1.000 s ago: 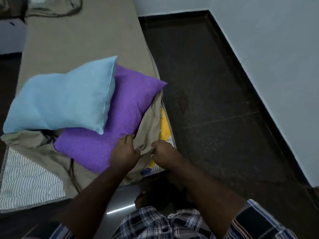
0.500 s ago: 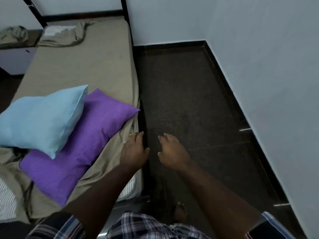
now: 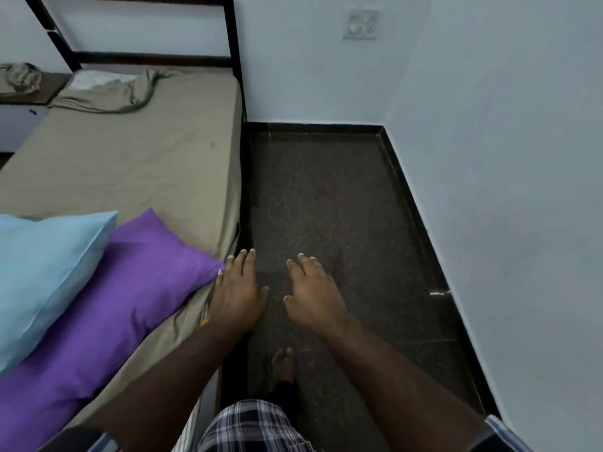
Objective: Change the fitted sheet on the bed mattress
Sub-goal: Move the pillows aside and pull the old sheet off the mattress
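Observation:
A khaki fitted sheet (image 3: 137,158) covers the mattress on the left; its far left corner is bunched up, baring white mattress (image 3: 89,80). A purple pillow (image 3: 124,295) lies on the near part of the sheet, with a light blue pillow (image 3: 42,265) resting on it. My left hand (image 3: 238,293) hovers at the bed's right edge beside the purple pillow's corner, fingers spread, holding nothing. My right hand (image 3: 313,295) hangs over the dark floor, open and empty.
A black metal bed frame (image 3: 233,53) stands at the far end against the wall. Dark stone floor (image 3: 326,197) runs between bed and the pale wall (image 3: 505,190) on the right. A bare foot (image 3: 283,365) stands on the floor. A switch plate (image 3: 361,23) sits on the far wall.
Both hands let go of the sheet's near corner and opened. The view has lifted and swung toward the bed's far end, with the hands now out over the bed's right edge and floor.

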`<control>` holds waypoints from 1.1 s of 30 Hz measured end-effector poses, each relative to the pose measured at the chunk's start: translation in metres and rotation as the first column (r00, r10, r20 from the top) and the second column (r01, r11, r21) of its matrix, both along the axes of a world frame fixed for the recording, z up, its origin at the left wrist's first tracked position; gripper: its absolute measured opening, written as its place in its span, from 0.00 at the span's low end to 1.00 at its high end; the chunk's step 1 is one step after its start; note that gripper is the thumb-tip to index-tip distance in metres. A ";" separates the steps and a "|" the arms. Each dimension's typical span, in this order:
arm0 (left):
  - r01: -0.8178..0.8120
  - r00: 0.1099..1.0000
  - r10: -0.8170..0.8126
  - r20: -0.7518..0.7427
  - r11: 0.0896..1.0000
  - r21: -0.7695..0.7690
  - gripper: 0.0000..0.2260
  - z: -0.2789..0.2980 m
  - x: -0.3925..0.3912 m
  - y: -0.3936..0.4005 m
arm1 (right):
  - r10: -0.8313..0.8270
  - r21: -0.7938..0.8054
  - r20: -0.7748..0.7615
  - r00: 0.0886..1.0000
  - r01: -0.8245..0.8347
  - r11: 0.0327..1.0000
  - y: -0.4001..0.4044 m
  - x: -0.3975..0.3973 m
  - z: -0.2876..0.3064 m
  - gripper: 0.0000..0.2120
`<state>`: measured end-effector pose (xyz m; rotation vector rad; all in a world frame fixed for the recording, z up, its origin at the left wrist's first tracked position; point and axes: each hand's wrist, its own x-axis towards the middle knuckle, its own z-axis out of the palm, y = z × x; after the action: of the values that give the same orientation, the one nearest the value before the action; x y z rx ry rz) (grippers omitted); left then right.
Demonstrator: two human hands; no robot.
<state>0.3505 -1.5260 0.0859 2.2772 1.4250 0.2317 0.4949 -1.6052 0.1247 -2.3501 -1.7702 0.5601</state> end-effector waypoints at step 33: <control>-0.256 0.962 0.260 -0.089 0.965 0.056 0.37 0.036 0.337 0.624 | 0.317 -0.011 -0.059 0.947 -0.318 0.948 0.677 0.346 0.015 0.36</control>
<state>0.6873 -0.9015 0.1214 2.1575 1.7841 0.2382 0.8414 -0.9281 0.1392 -2.0472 -2.1413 0.6807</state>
